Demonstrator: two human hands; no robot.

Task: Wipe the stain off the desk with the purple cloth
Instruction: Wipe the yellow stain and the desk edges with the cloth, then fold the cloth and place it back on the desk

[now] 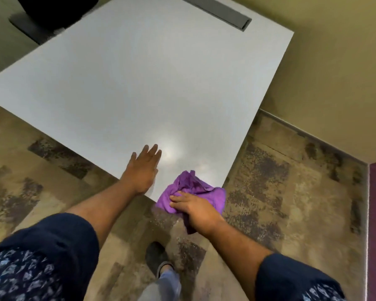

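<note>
Purple cloth (pixel 192 190): one, crumpled, lying on the near corner of the counter (pixel 139 83), with part of it draped over the corner edge and a tail hanging down under the palm. No clean long axis in this bunched state; the mass runs roughly from the near-left edge up toward the far right, with a peak pointing away from the person.

Right hand (pixel 193 210): palm down on the near part of the cloth, fingers curled and closed onto the fabric, thumb side toward the left. Forearm comes in from the lower right, wrist roughly straight.

Left hand (pixel 142 170): flat and spread wide, holding nothing, palm down on the counter just left of the cloth, apart from it. Fingers point toward the far side of the counter. Forearm extends from the lower left, elbow nearly straight.

Counter: one, white, a bright glare patch just beyond the left fingertips. No stain can be made out on the surface in this blurred frame. One grey recessed slot (pixel 217 11) at the far edge.

Surroundings: two dark patterned sleeves, one shoe (pixel 156 256) on the mottled brown floor (pixel 280 192) below the corner.
</note>
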